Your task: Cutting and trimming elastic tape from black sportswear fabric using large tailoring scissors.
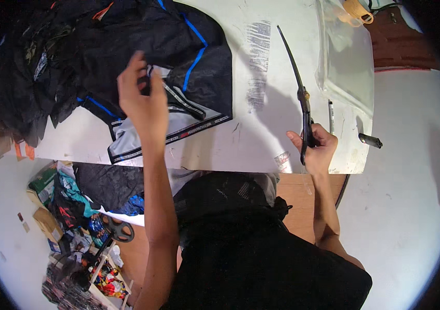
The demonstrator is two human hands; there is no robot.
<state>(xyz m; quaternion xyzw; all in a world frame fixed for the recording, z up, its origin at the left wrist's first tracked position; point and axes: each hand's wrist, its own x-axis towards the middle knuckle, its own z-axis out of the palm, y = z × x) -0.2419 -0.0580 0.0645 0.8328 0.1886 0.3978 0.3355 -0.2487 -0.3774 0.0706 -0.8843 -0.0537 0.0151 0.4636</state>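
Observation:
My left hand (142, 106) is raised over a black garment (199, 62) with blue piping, its fingers loosely bent and apart, with nothing visible in them. Just beside and beneath it lie a pale grey lining (134, 138) and black trim bands (189, 103) with small white markings; part of these is hidden by the hand. In my right hand (321, 147) are large black scissors (298, 82), gripped by the handle with the long blades pointing up and away from me, above the white table (261, 144). A slim marker (331, 113) lies just beyond that hand.
A clear plastic sheet (346, 62) with a yellow item (357, 11) lies at the back right, near a small black object (370, 140) at the table edge. Below the table at left are piled fabrics (106, 183), a black wheel-shaped object (122, 232) and a wooden crate (127, 289).

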